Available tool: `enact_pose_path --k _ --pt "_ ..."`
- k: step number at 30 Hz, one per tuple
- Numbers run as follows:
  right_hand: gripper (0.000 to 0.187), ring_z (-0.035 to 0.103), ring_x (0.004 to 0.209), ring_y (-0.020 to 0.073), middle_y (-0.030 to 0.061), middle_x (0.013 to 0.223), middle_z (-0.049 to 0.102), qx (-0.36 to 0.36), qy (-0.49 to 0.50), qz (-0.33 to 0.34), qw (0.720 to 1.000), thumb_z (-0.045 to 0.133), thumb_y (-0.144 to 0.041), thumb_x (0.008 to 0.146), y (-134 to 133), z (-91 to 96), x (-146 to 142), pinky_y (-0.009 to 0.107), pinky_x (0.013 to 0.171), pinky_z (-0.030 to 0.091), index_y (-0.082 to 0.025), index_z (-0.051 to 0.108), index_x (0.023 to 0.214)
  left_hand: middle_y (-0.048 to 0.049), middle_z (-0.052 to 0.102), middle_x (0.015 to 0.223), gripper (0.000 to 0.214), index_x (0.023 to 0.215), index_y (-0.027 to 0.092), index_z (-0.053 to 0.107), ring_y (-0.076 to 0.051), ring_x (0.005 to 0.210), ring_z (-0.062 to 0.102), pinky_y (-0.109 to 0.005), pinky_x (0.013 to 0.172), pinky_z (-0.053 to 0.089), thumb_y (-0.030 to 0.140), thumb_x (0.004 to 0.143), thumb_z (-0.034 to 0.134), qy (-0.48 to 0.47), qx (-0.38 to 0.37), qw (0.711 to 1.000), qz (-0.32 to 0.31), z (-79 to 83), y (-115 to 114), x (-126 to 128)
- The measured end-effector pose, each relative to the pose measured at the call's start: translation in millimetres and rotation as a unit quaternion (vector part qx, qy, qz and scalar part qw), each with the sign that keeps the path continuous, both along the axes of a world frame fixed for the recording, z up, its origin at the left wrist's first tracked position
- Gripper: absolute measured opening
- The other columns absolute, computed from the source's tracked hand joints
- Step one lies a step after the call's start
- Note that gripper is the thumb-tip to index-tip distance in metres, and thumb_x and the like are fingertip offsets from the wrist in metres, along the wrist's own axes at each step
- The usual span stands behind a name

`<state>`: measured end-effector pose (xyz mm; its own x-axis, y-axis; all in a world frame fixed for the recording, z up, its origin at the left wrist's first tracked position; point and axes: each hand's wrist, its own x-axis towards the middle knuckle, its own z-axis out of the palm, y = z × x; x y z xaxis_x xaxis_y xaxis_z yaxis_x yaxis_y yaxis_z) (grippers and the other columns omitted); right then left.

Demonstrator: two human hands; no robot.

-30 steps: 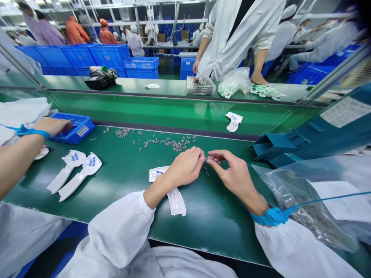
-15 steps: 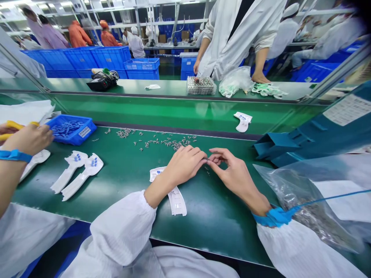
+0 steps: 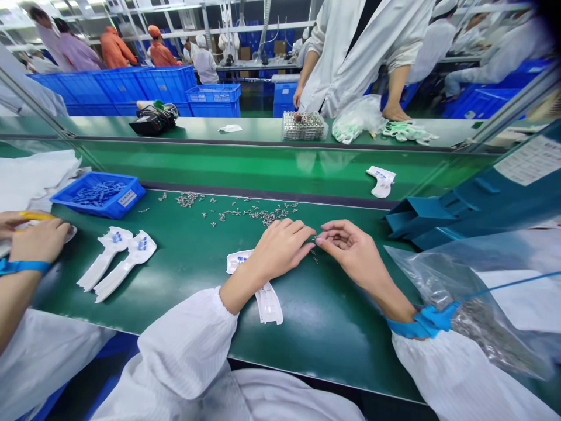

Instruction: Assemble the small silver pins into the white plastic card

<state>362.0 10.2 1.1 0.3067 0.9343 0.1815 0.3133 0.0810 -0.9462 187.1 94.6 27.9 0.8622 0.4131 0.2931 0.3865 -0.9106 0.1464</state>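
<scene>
The person's left hand point(image 3: 280, 252) and right hand point(image 3: 357, 252) meet above the green workbench point(image 3: 337, 345), both curled into a narrow pinch with the fingertips drawn close together. A tiny metal part point(image 3: 314, 238) sits right at those fingertips, but it is too small to tell which hand grips it, or whether either does. A few more metal bits lie just below it on the workbench.

Under the left hand lies a white plastic strip point(image 3: 268, 304) with blue marks at its far end. A blue wrist strap point(image 3: 427, 323) circles the right wrist, and its cord runs right across a clear plastic bag of metal parts point(image 3: 464, 310).

Beyond the hands, a loose scatter of small metal parts point(image 3: 254, 214) spreads across the workbench. Left of the hands lie 2 white plastic holders point(image 3: 125, 260) with blue inserts, and past them stands a blue plastic tray point(image 3: 99, 196). At the workbench's left end, a co-worker's hand point(image 3: 37, 241) rests near a yellow handle point(image 3: 37, 215). A teal metal chute point(image 3: 421, 222) stands at the workbench's right side.
</scene>
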Motion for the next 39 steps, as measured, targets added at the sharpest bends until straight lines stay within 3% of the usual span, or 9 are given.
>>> enact_pose_path --k 6,13,17,24,35,39 --pt "0.035 0.067 0.080 0.0206 0.0055 0.087 0.070 -0.008 -0.006 0.000 1.000 0.075 -0.047 0.079 0.4 -1.6 0.1 0.037 0.078 0.056 -0.022 0.060 0.099 -0.0024 0.067 0.100 0.023 0.111 0.021 0.064 -0.021 0.094 0.057 -0.034 0.080 0.039 0.032 0.104 0.044 0.011 0.020 1.000 0.001 -2.8 1.5 -0.2" --pt "0.019 0.066 0.078 0.0208 0.0040 0.089 0.070 0.021 -0.205 -0.025 0.978 0.065 -0.036 0.087 -5.0 6.0 -5.3 0.036 0.077 0.054 -0.024 0.060 0.101 -0.0040 0.067 0.095 0.028 0.105 0.018 0.065 -0.023 0.091 0.057 -0.036 0.078 0.038 0.028 0.104 0.039 0.020 0.021 1.000 0.010 -3.8 -1.0 1.7" --pt "0.014 0.067 0.079 0.0216 0.0048 0.092 0.070 0.060 -0.266 -0.025 0.962 0.062 -0.032 0.088 -6.3 8.4 -5.9 0.037 0.076 0.054 -0.024 0.061 0.099 -0.0042 0.067 0.095 0.028 0.102 0.018 0.064 -0.022 0.089 0.058 -0.034 0.078 0.040 0.027 0.104 0.038 0.018 0.004 1.000 0.006 -3.6 0.6 1.6" --pt "0.018 0.066 0.077 0.0206 0.0037 0.089 0.070 0.035 -0.197 -0.015 0.980 0.063 -0.031 0.087 -5.9 8.4 -4.2 0.036 0.076 0.055 -0.023 0.058 0.103 -0.0041 0.067 0.105 0.025 0.113 0.019 0.061 -0.020 0.097 0.059 -0.033 0.085 0.044 0.034 0.103 0.044 -0.009 -0.035 0.999 -0.004 -2.3 2.5 0.2" --pt "0.014 0.066 0.080 0.0221 0.0046 0.089 0.070 0.036 -0.195 -0.005 0.980 0.063 -0.032 0.086 -7.1 11.1 -8.1 0.039 0.080 0.055 -0.025 0.060 0.098 -0.0028 0.068 0.092 0.020 0.099 0.020 0.064 -0.019 0.087 0.062 -0.032 0.079 0.046 0.025 0.101 0.045 -0.025 -0.060 0.998 0.010 -3.3 1.3 2.4" --pt "0.023 0.065 0.081 0.0202 0.0043 0.091 0.068 0.031 -0.072 -0.012 0.997 0.069 -0.040 0.083 -2.2 4.2 -6.5 0.037 0.080 0.056 -0.024 0.060 0.098 -0.0026 0.068 0.100 0.020 0.109 0.021 0.060 -0.018 0.093 0.063 -0.031 0.083 0.048 0.026 0.103 0.042 -0.051 -0.062 0.997 0.017 -3.4 0.8 2.4"
